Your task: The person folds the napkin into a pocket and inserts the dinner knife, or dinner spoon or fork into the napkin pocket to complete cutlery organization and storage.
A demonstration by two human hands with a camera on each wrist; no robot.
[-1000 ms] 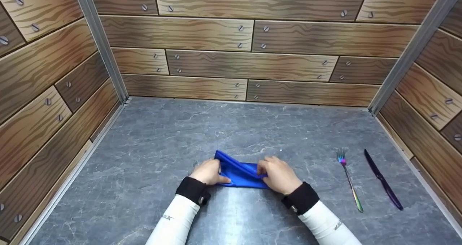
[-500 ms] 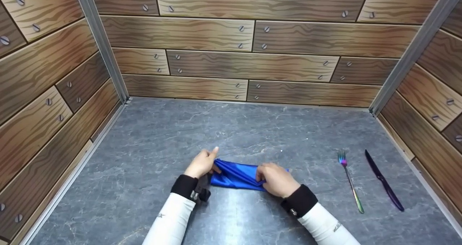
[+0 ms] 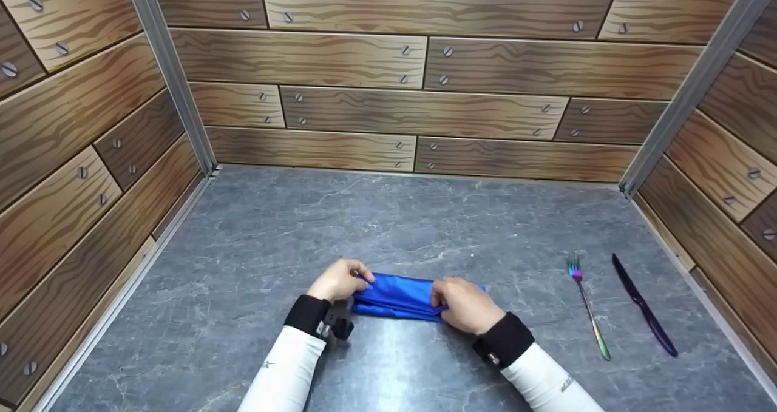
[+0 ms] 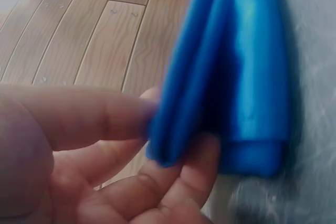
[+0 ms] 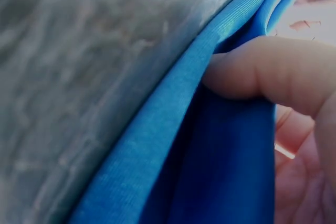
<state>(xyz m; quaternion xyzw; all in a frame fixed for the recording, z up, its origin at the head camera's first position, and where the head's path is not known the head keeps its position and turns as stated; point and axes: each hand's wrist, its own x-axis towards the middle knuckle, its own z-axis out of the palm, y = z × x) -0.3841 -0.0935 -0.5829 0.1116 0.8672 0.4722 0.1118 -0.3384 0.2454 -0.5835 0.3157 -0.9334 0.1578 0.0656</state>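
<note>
A blue satiny cloth, folded into a narrow band, lies between both hands near the front middle of the table. The left hand pinches the cloth's left end between thumb and fingers. In the left wrist view, a doubled layer of the cloth is lifted apart from the fold lying on the table. At the other end, the right hand grips the cloth with its thumb tucked between layers, as the right wrist view shows. A corner of cloth pokes out behind the right hand.
A rainbow-coloured fork and a dark purple knife lie side by side on the right of the grey marbled table. Wood-patterned walls enclose the back and both sides.
The raised cloth layer has come down into a flatter band. The left hand let its thumb rise, then pinched the left end again. The right hand has shifted slightly, keeping its grip.
</note>
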